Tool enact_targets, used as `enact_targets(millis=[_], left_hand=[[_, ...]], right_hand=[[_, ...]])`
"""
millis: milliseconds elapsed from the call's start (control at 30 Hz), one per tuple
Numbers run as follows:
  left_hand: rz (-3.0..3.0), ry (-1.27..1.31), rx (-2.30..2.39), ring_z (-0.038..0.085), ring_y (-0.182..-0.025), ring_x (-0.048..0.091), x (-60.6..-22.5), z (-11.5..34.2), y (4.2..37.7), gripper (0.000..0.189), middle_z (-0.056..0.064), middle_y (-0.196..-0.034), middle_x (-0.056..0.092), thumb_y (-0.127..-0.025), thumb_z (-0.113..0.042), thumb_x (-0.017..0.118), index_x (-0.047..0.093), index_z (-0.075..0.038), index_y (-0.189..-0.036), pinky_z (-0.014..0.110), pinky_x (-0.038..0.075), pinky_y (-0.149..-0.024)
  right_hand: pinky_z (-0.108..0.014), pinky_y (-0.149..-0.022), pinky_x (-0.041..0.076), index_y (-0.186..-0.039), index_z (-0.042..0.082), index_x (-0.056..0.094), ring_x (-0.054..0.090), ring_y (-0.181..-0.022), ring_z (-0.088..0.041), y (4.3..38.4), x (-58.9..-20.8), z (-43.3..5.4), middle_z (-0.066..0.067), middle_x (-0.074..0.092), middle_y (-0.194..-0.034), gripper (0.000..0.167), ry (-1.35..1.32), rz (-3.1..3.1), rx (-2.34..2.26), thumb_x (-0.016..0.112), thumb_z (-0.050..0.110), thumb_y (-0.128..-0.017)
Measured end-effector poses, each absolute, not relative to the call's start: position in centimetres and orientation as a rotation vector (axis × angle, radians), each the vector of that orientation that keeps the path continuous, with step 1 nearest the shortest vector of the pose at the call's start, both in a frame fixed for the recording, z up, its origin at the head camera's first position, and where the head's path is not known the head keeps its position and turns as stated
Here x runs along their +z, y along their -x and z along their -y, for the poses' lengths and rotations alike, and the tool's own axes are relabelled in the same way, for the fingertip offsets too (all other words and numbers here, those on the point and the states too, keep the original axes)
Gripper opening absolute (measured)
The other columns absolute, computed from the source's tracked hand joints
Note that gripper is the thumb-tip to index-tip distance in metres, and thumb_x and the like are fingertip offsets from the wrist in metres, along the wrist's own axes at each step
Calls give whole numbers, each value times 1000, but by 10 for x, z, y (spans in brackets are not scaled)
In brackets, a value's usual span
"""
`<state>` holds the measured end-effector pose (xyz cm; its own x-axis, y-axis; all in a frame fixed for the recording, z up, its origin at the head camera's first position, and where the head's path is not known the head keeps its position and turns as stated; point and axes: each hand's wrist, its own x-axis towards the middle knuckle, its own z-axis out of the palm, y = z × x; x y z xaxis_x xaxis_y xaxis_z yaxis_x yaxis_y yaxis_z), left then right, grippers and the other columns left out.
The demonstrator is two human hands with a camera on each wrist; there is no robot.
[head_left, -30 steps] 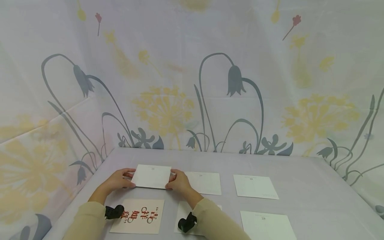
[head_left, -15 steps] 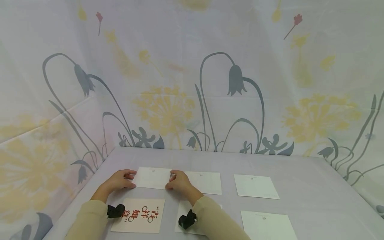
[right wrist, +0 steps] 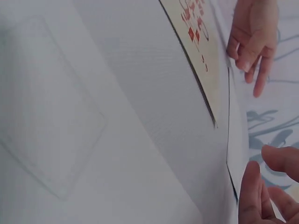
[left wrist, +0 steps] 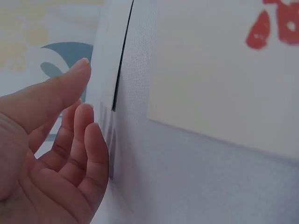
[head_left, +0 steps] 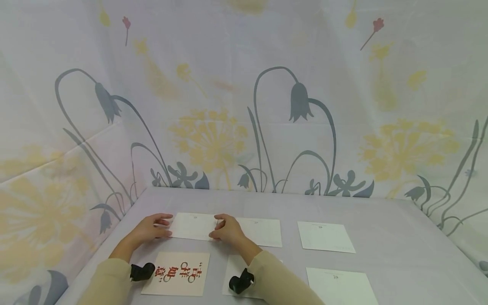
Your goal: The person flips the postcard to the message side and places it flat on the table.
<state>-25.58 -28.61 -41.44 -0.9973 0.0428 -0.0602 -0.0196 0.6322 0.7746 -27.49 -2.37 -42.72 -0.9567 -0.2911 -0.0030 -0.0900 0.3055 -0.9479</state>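
Observation:
A white card [head_left: 190,227] lies flat at the back left of the table, seen in the head view between both hands. At its left edge is my left hand [head_left: 150,228]; in the left wrist view the thumb and loosely bent fingers [left wrist: 96,149] stand apart, pinching nothing. My right hand [head_left: 230,233] hovers over the card's right edge. In the right wrist view its thumb and fingers [right wrist: 251,186] are spread, with nothing held between them. A pinkish card [head_left: 177,274] with red characters lies in front, face up.
More white cards lie in rows: one behind the right hand [head_left: 263,232], one partly under the right sleeve [head_left: 232,271], and two to the right, the rear card [head_left: 325,236] and the front card [head_left: 339,286]. A flower-printed curtain [head_left: 228,148] stands behind the table [head_left: 396,237].
The white card between the hands has come down from a slightly raised position to flat on the table. Both hands have loosened from it, the left drawing slightly leftward.

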Motion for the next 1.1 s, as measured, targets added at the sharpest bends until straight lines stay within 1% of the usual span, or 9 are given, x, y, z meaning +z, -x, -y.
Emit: enact_targets(millis=[100, 267, 433, 633, 867, 967, 1100], left_hand=[[-2785, -47, 1323, 24, -90, 57, -412, 287, 251, 58, 17, -109, 57, -77, -11, 76, 51, 4, -126, 32, 50, -68], [-2806, -96, 1341, 25, -92, 58, -406, 287, 242, 58, 17, -111, 57, -78, -14, 75, 51, 1, -128, 33, 49, -70], [-2796, -155, 1389, 22, -87, 57, -400, 286, 233, 57, 17, -108, 57, -78, -11, 75, 51, 2, -128, 33, 48, -70], [-2759, -210, 1437, 21, -88, 57, -396, 289, 220, 57, 17, -109, 55, -78, -12, 75, 51, 2, -128, 30, 48, -71], [-2727, -306, 1468, 27, -92, 56, -394, 294, 203, 57, 18, -108, 55, -76, -13, 77, 52, 3, -125, 26, 50, -74], [-2731, -368, 1441, 30, -97, 55, -394, 298, 196, 56, 18, -110, 56, -76, -14, 77, 53, 4, -123, 28, 50, -78], [-2746, -440, 1361, 26, -103, 53, -397, 304, 186, 54, 16, -115, 57, -76, -17, 77, 54, 1, -121, 29, 48, -83]], right_hand=[[-21, -52, 47, -120, -4, 56, 53, -56, -9, 271, -421, 23, -3, 53, -73, 56, 403, -2381, -1747, 76, -6, -68], [-22, -53, 42, -119, -2, 57, 50, -61, -11, 261, -413, 23, -4, 54, -76, 55, 466, -2368, -1776, 77, -5, -67], [-21, -53, 42, -119, -1, 57, 52, -63, -11, 249, -407, 24, -5, 53, -78, 55, 507, -2305, -1833, 76, -6, -68], [-21, -55, 43, -117, 1, 58, 52, -68, -11, 232, -400, 23, -4, 55, -80, 51, 532, -2276, -1874, 76, -5, -70], [-20, -56, 44, -108, 5, 60, 53, -70, -12, 216, -400, 22, -2, 55, -81, 43, 530, -2253, -1910, 76, -4, -70], [-20, -57, 45, -102, 6, 60, 53, -70, -11, 209, -401, 21, -1, 55, -81, 38, 538, -2264, -1898, 77, -4, -69], [-21, -60, 46, -96, 9, 60, 53, -74, -10, 202, -405, 20, 1, 55, -84, 34, 569, -2290, -1859, 79, -1, -69]])
